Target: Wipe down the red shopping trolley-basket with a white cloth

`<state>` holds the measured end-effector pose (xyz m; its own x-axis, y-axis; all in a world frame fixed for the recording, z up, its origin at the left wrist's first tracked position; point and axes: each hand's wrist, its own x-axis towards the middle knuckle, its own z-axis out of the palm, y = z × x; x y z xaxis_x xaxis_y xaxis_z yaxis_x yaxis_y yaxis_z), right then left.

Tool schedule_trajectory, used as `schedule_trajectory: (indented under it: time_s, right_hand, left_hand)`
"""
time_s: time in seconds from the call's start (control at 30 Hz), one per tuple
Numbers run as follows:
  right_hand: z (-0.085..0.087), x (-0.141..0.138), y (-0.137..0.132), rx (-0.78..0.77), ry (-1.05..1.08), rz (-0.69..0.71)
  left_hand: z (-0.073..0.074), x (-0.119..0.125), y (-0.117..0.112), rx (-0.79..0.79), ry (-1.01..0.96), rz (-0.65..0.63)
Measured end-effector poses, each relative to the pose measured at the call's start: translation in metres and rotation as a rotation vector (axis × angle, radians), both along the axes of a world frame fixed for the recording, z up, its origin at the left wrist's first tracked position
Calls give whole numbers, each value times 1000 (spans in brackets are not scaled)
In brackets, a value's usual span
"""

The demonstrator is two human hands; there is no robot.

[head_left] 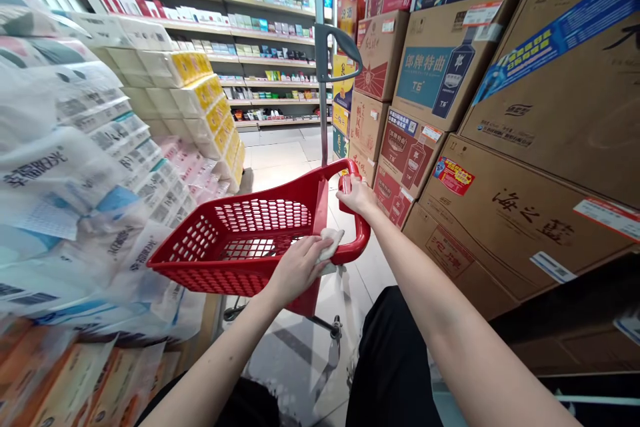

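well, a red plastic shopping basket (260,240) sits crosswise in front of the person, its long axis running left to right across the view and rising slightly toward the right, where the short end curves into a looped red handle (361,230). its narrow far corner points left, toward the stacked goods. the right hand (357,197) is closed around the top of that handle, fingers wrapped over the red plastic. the left hand (297,270) is curled and pressed on the near rim, with a crumpled white cloth (330,245) held under its fingertips, so the cloth lies against the rim between the hand and the handle. it could be thick tissue; that's hard to tell from here. the basket sits on a frame with a metal pole (320,100), a grey plastic grip (337,47) at its top, and a wheeled base (333,328) low down over pale floor tiles (285,160). to the left, plastic-wrapped packs of paper tissue (85,167) are stacked high, blurred near the lens. to the right, printed cardboard liquor cartons (500,100) pile up just beside the basket. farther ahead stand shop shelves (270,47) of packaged goods. dark trousers (390,360) show below.
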<state>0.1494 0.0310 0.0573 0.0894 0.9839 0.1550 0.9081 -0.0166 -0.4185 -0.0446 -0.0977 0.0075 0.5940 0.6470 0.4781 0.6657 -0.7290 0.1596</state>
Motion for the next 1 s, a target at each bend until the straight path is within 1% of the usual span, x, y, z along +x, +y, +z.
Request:
schedule_trajectory:
  time_s: [0.07,0.1,0.2,0.27,0.33,0.4,0.5,0.63,0.7,0.73,0.77,0.83,0.9,1.0]
  right_hand:
    - [0,-2,-1,-16,0,-8]
    - [0,-2,-1,-23,1,-11]
    - [1,-3,-1,-33,1,-11]
    - [2,-4,-1,-34,2,-14]
    - [2,-4,0,-35,3,-23]
    - [2,-4,1,-39,2,-35]
    - [2,-4,2,-42,-5,-42]
    - [2,-5,3,-53,-24,-45]
    - [2,-5,2,-48,-32,-44]
    - [1,-4,2,-42,-34,-43]
    - [1,-4,1,-38,-35,-41]
    - [1,-2,1,-38,-37,-37]
    - [0,0,1,-42,-37,-28]
    - [-1,2,2,-47,-32,-16]
  left_hand:
    - [-10,-16,0,28,-27,9]
    - [-16,-25,1,36,-50,33]
    - [-32,-52,1,9,-111,148]
    - [-39,-66,2,-8,-123,221]
    - [-42,-72,2,-22,-125,270]
    - [-42,-67,0,-24,-141,314]
    - [-39,-42,-8,23,-178,369]
    - [-30,8,-21,105,-161,335]
    - [-23,25,-25,117,-147,285]
    - [-20,29,-27,116,-137,258]
    - [-17,31,-28,108,-123,227]
    - [-15,25,-28,85,-87,169]
    - [-17,9,-26,63,-55,145]
    - [-29,-23,-21,51,-35,195]
